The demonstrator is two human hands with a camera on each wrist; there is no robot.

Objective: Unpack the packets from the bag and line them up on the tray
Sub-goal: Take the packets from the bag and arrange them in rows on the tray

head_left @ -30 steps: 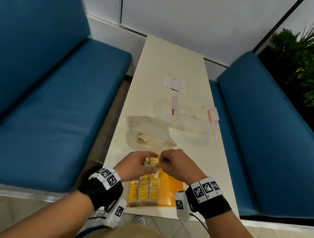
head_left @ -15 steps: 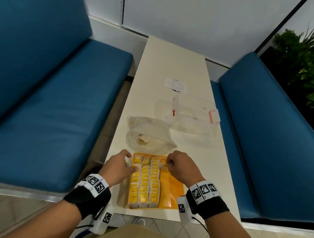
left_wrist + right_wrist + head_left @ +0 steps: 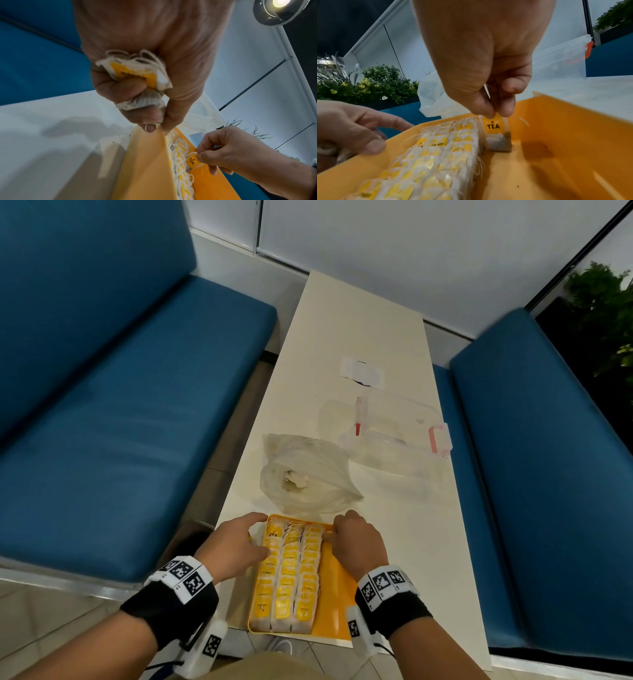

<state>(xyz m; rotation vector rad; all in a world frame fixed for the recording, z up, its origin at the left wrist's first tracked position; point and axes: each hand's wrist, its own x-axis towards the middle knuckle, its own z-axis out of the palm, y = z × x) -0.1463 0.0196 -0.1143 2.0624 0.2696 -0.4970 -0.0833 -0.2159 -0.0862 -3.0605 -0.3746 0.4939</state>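
An orange tray point(image 3: 339, 594) lies at the table's near edge with three rows of yellow-tagged tea packets point(image 3: 289, 577) in it. My right hand point(image 3: 337, 530) pinches one tea packet point(image 3: 495, 128) by its top. That packet stands upright on the tray floor at the far end, just right of the third row. My left hand point(image 3: 255, 529) rests at the tray's far left rim, and its curled fingers hold a small bunch of packets point(image 3: 135, 79) in the palm. Just beyond the tray lies the translucent plastic bag point(image 3: 305, 474), with a few packets inside.
A clear plastic box with red latches point(image 3: 394, 433) stands behind the bag on the right. A white slip point(image 3: 361, 371) lies farther back on the cream table point(image 3: 359, 313). Blue benches point(image 3: 120, 405) flank the table on both sides. The tray's right half point(image 3: 556, 155) is bare.
My hands were together over the tray's far end. They have moved apart: the left went to the left rim, and the right lowered a single packet beside the third row.
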